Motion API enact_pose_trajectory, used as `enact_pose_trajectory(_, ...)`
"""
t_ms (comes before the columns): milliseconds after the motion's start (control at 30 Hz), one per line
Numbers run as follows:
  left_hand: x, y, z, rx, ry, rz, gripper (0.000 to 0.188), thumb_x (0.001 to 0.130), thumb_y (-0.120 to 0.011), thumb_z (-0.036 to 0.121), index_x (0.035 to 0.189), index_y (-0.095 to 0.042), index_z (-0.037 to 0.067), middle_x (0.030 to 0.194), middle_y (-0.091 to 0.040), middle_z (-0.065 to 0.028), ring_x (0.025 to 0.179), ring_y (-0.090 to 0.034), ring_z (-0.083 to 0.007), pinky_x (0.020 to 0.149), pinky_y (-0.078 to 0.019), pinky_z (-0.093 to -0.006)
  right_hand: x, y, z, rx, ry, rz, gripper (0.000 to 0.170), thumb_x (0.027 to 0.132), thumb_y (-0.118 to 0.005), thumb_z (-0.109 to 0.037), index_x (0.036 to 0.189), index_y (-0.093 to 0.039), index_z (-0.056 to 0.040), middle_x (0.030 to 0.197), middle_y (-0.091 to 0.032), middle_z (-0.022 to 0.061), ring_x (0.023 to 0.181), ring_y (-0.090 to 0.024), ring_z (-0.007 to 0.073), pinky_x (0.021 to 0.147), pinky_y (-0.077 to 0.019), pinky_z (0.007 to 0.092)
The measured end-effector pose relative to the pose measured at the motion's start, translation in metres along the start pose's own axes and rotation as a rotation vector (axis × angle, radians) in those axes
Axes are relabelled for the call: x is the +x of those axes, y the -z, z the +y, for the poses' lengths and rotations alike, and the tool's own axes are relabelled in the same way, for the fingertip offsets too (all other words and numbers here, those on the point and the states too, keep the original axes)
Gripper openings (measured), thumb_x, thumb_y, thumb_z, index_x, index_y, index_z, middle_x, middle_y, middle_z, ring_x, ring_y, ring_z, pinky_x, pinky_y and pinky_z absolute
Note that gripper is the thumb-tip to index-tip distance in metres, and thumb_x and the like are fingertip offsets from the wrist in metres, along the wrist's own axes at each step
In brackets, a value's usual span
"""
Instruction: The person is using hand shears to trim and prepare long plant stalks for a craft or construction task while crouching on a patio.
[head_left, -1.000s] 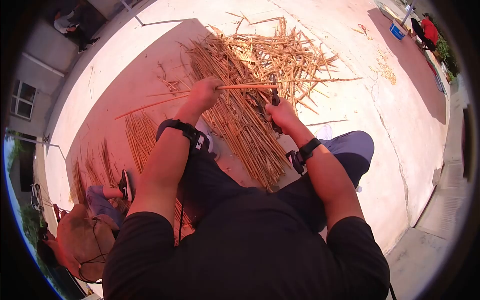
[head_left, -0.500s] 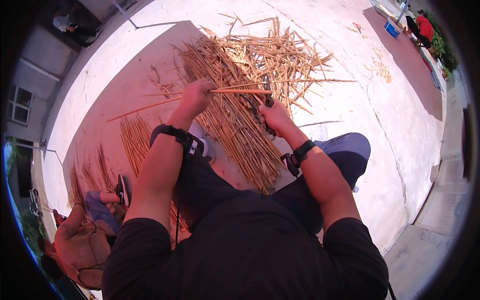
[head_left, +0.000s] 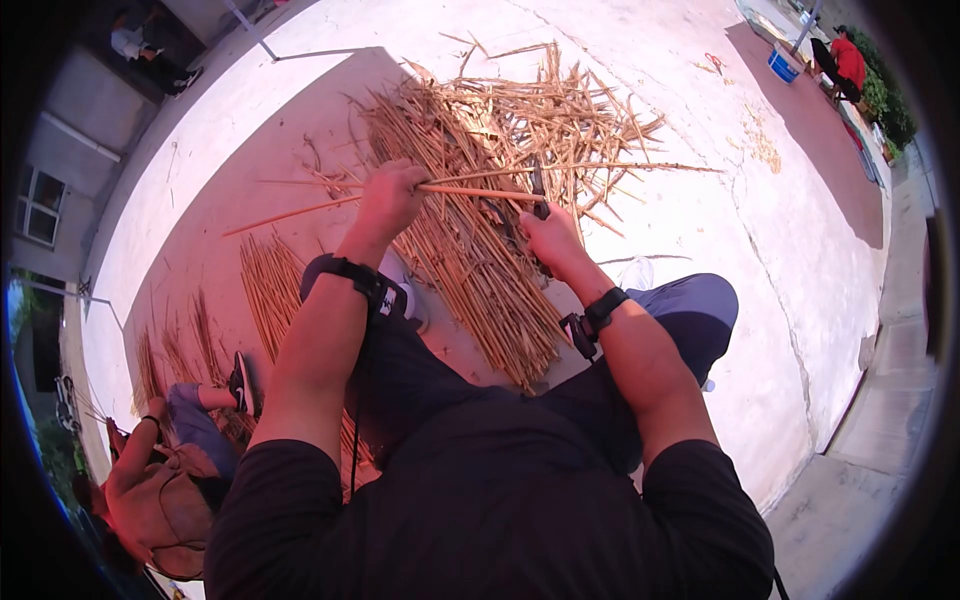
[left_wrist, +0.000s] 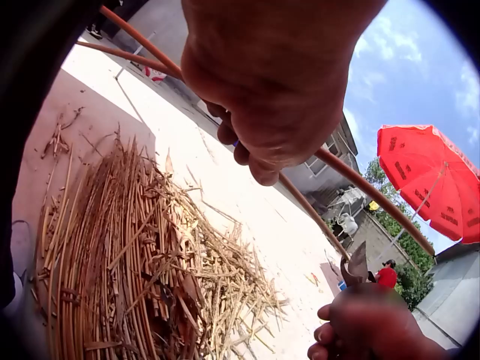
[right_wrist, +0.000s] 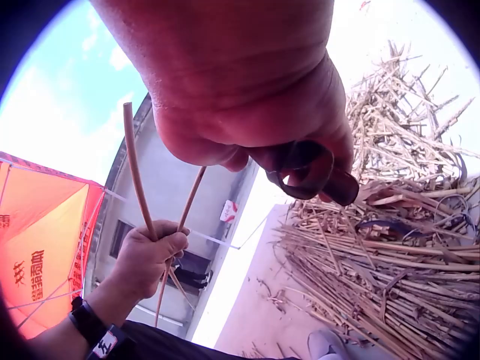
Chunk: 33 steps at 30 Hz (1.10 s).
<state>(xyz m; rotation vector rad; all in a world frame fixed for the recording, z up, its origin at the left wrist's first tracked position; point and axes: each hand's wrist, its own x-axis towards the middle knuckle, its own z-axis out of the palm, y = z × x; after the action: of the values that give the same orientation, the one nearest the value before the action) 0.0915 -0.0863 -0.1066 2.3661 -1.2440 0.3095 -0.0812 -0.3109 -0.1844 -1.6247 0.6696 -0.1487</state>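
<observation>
My left hand (head_left: 395, 195) grips two long thin tan stalks (head_left: 480, 190), which stick out on both sides of the fist. My right hand (head_left: 553, 240) holds dark-handled pruning shears (left_wrist: 358, 264) with the blades pointing up. In the left wrist view one stalk (left_wrist: 311, 214) reaches the blades, while the other stalk (left_wrist: 382, 201) passes above them. From the right wrist, the left hand (right_wrist: 142, 262) shows its thumb and fingers closed round both stalks, and a looped shears handle (right_wrist: 304, 180) hangs below my right palm.
Below the hands lies a large heap of dry stalks (head_left: 480, 280), with broken pieces (head_left: 590, 120) at its far end. Another bundle (head_left: 270, 285) lies to the left. A person (head_left: 165, 500) sits at lower left. A blue bucket (head_left: 783, 66) and a person in red (head_left: 848, 65) are far right.
The right end of the nearer stalk has tipped slightly down toward my right hand. Both hands stay nearly in place, still gripping the stalks and the shears. The seated person's arm has shifted.
</observation>
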Motion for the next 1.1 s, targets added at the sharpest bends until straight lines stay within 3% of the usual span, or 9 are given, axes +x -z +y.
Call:
enact_pose_trajectory(67,-0.001,-0.001,-0.003,0.067,-0.003,0.005,0.007,0.078,-0.072,0.011,0.085,-0.073,0.011,0.082,-0.064,-0.0077,0.086,-0.064,-0.0316,0.074,-0.0511,-0.0446,0.003,0.0,0.004,-0.014,0.013,0.008,0.019,0.092,-0.066,-0.018,0.094,-0.058,-0.0011,0.072,-0.059,0.004,0.056,-0.055,0.0143,0.052,-0.0445,0.0325)
enact_pose_trajectory(133,-0.002,-0.003,-0.006,0.158,-0.026,0.013,0.006,0.077,-0.073,0.015,0.084,-0.073,0.014,0.081,-0.064,-0.0053,0.085,-0.063,-0.0294,0.075,-0.0494,-0.0447,0.001,0.001,0.0,-0.052,-0.013,0.009,0.025,0.091,-0.067,-0.024,0.094,-0.06,0.0007,0.076,-0.063,0.0113,0.068,-0.06,0.0232,0.064,-0.0478,0.0404)
enact_pose_trajectory(433,-0.014,-0.001,-0.02,0.229,0.127,-0.056,0.008,0.084,-0.066,0.017,0.089,-0.072,0.014,0.087,-0.064,-0.0078,0.09,-0.065,-0.0315,0.077,-0.0509,-0.0466,0.008,0.008,0.007,0.002,-0.024,-0.025,0.026,0.092,-0.066,-0.022,0.102,-0.063,0.0017,0.08,-0.066,0.012,0.071,-0.062,0.0233,0.067,-0.0493,0.0401)
enact_pose_trajectory(767,-0.012,0.003,-0.013,0.159,0.233,-0.081,0.013,0.088,-0.064,0.017,0.098,-0.071,0.014,0.092,-0.065,-0.0116,0.091,-0.066,-0.0358,0.077,-0.0529,-0.0481,0.026,0.016,0.025,-0.099,-0.06,0.099,0.025,0.086,-0.063,-0.021,0.096,-0.062,0.002,0.08,-0.069,0.0158,0.075,-0.065,0.028,0.072,-0.05,0.0422)
enact_pose_trajectory(833,-0.01,0.003,-0.015,0.137,0.241,-0.032,0.016,0.089,-0.063,0.018,0.103,-0.07,0.014,0.092,-0.065,-0.0116,0.091,-0.066,-0.036,0.077,-0.0529,-0.0485,0.027,0.016,0.028,0.002,-0.015,0.224,0.021,0.084,-0.062,-0.019,0.089,-0.061,0.0016,0.074,-0.066,0.0124,0.068,-0.064,0.0261,0.066,-0.0496,0.0415)
enact_pose_trajectory(967,-0.009,0.014,-0.015,0.153,0.286,0.069,0.016,0.089,-0.066,0.015,0.104,-0.069,0.013,0.096,-0.066,-0.0117,0.091,-0.066,-0.0373,0.076,-0.053,-0.0471,0.02,0.019,0.033,0.137,-0.108,0.028,0.011,0.09,-0.062,-0.011,0.085,-0.054,-0.0053,0.066,-0.056,0.0034,0.051,-0.056,0.0157,0.048,-0.0443,0.0323)
enact_pose_trajectory(1033,-0.006,0.025,-0.022,-0.064,0.234,0.412,0.015,0.09,-0.068,0.011,0.104,-0.068,0.011,0.095,-0.069,-0.0082,0.088,-0.069,-0.0299,0.074,-0.0537,-0.0397,0.015,0.017,0.03,0.148,-0.108,-0.01,0.013,0.092,-0.062,-0.011,0.082,-0.055,-0.0052,0.067,-0.056,0.0038,0.052,-0.057,0.0162,0.048,-0.045,0.0332)
enact_pose_trajectory(1067,-0.004,0.034,-0.029,-0.05,0.239,0.415,0.015,0.09,-0.068,0.011,0.104,-0.068,0.011,0.095,-0.069,-0.0082,0.088,-0.069,-0.0299,0.074,-0.0537,-0.0397,0.016,0.017,0.033,0.159,-0.122,-0.03,0.014,0.091,-0.063,-0.012,0.083,-0.056,-0.0036,0.067,-0.057,0.0041,0.053,-0.056,0.0163,0.05,-0.0452,0.034)
enact_pose_trajectory(1100,-0.005,0.045,-0.04,-0.254,0.382,0.461,0.012,0.093,-0.067,0.01,0.105,-0.067,0.008,0.097,-0.071,-0.0085,0.086,-0.069,-0.0256,0.074,-0.0535,-0.0363,0.018,0.016,0.036,0.172,-0.138,-0.051,0.014,0.09,-0.064,-0.013,0.083,-0.058,-0.0019,0.066,-0.057,0.0045,0.053,-0.056,0.0164,0.051,-0.0454,0.0347)
